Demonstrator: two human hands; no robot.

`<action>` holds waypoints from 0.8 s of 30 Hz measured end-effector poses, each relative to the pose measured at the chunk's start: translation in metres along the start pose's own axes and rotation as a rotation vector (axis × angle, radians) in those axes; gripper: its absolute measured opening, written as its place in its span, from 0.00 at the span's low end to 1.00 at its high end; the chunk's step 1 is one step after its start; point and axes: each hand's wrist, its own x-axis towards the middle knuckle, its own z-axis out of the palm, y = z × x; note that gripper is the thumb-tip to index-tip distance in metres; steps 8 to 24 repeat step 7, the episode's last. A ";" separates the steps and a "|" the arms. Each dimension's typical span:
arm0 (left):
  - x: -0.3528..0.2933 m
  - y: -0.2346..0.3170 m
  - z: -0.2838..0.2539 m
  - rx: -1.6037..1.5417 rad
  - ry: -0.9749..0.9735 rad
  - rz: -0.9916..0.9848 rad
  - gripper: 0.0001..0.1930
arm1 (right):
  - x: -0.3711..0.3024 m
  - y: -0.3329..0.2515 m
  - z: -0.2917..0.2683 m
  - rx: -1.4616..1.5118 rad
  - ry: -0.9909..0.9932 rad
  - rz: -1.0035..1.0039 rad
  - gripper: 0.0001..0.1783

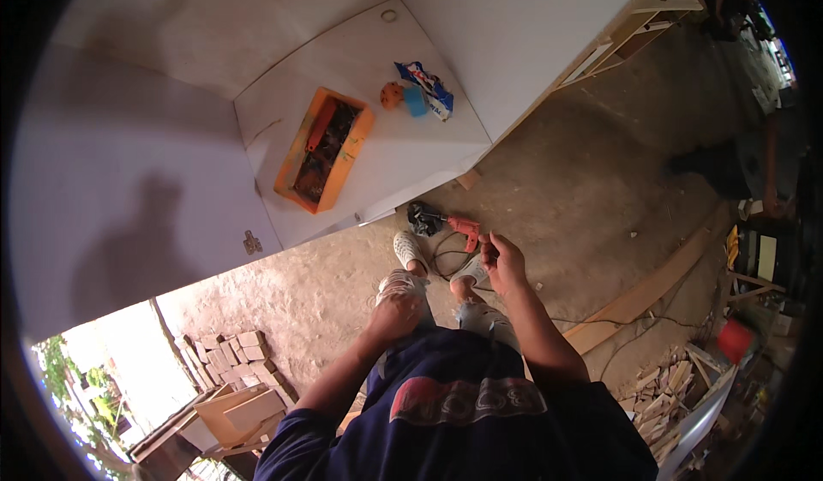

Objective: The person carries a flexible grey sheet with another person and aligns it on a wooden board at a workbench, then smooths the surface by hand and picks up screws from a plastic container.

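Observation:
My right hand (504, 264) is raised beside my right leg, its fingers curled and the fingertips pressed together. Anything they hold is too small to make out. Just past those fingertips in the picture is a red power drill (464, 229), apparently on the ground, its chuck pointing left toward a crumpled black plastic bag (423, 219). My left hand (396, 315) is low over my left thigh, back of the hand up, with its fingers mostly hidden. Ahead, on a white panel (403, 159), sits an orange tray (346, 157) holding a red-handled tool (321, 127) and small dark pieces.
White upright panels enclose the surface; one carries a metal hinge (251, 242). Near the tray are a blue-and-white packet (428, 91), a light-blue piece (415, 100) and an orange round piece (392, 95). A cable crosses the floor by a long board (660, 288). Bricks (227, 357) and wood scraps (664, 395) lie behind.

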 end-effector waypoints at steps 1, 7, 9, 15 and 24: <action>-0.016 -0.019 0.020 0.004 -0.002 -0.007 0.12 | 0.001 0.006 -0.013 0.005 -0.003 0.007 0.16; -0.058 -0.037 0.094 -0.124 -0.191 -0.246 0.18 | -0.006 0.033 -0.055 -0.064 0.009 0.114 0.16; -0.058 -0.037 0.094 -0.124 -0.191 -0.246 0.18 | -0.006 0.033 -0.055 -0.064 0.009 0.114 0.16; -0.058 -0.037 0.094 -0.124 -0.191 -0.246 0.18 | -0.006 0.033 -0.055 -0.064 0.009 0.114 0.16; -0.058 -0.037 0.094 -0.124 -0.191 -0.246 0.18 | -0.006 0.033 -0.055 -0.064 0.009 0.114 0.16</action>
